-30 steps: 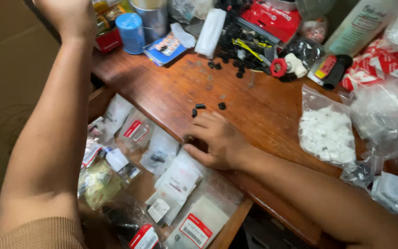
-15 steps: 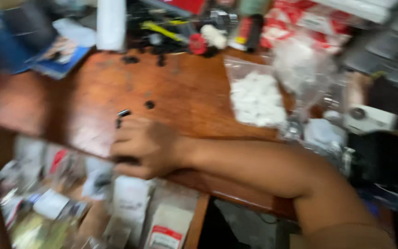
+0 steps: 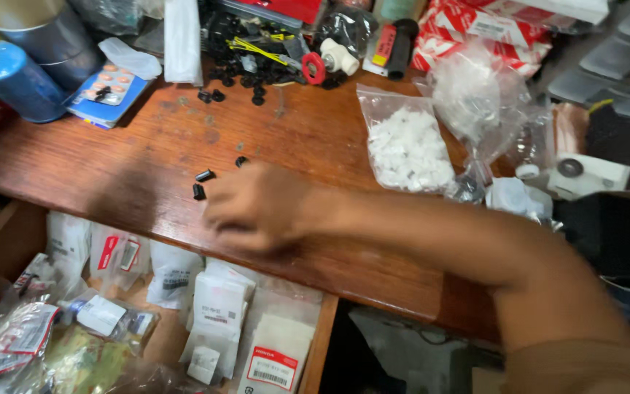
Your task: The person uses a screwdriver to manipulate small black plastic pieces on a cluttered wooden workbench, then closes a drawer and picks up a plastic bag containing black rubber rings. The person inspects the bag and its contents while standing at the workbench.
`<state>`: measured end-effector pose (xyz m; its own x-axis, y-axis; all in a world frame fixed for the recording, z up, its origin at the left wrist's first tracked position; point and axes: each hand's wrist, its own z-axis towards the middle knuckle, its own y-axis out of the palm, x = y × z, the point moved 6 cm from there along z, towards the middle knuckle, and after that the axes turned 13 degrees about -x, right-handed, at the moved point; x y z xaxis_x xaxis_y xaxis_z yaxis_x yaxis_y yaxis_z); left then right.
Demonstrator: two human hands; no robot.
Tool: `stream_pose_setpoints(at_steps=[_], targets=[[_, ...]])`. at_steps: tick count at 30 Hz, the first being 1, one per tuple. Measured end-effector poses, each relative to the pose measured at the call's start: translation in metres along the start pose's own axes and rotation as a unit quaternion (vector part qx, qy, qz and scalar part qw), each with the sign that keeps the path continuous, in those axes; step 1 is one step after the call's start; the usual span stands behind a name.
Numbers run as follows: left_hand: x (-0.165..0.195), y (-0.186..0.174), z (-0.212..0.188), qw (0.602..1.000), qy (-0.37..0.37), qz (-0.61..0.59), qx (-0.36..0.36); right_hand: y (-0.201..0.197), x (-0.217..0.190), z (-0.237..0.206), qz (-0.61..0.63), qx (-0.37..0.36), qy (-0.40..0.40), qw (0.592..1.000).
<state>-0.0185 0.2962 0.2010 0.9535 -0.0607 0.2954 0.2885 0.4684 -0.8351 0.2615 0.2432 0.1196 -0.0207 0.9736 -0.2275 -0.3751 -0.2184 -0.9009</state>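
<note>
Raised a second ago, left hand is gone from view; right hand [image 3: 257,208], blurred, grip unreadable, rests on wooden counter [image 3: 111,157] beside small black pieces [image 3: 202,184].

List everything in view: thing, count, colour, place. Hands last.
wooden table: one, reddish brown, centre
small black parts: three, black, on the table by the right hand
bag of white pieces: one, clear, right of centre
heap of black parts: one, black, far edge
blue can: one, blue, far left
blister pack: one, blue with orange pills, beside the can
open drawer: one, below the table, filled with small bagged packets
red and white packages: several, top right
right hand: blurred, resting on the table
left hand: not in view
</note>
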Motion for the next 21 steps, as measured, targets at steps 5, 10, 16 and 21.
stream_pose_setpoints(at_steps=[5, 10, 16, 21], targets=[[0.034, -0.005, -0.134, 0.991, 0.082, -0.081, -0.068, -0.073, 0.071, -0.05, -0.106, 0.02, 0.137, 0.985], [0.057, 0.003, -0.235, 0.985, 0.119, -0.11, -0.067, -0.13, 0.122, -0.091, -0.15, 0.023, 0.287, 0.946], [0.001, 0.02, -0.297, 0.981, -0.008, -0.137, -0.14, -0.112, 0.078, -0.068, -0.017, 0.156, 0.276, 0.948], [-0.081, 0.029, -0.416, 0.945, -0.125, -0.285, 0.103, -0.067, -0.036, -0.027, -0.077, 0.096, 0.212, 0.969]])
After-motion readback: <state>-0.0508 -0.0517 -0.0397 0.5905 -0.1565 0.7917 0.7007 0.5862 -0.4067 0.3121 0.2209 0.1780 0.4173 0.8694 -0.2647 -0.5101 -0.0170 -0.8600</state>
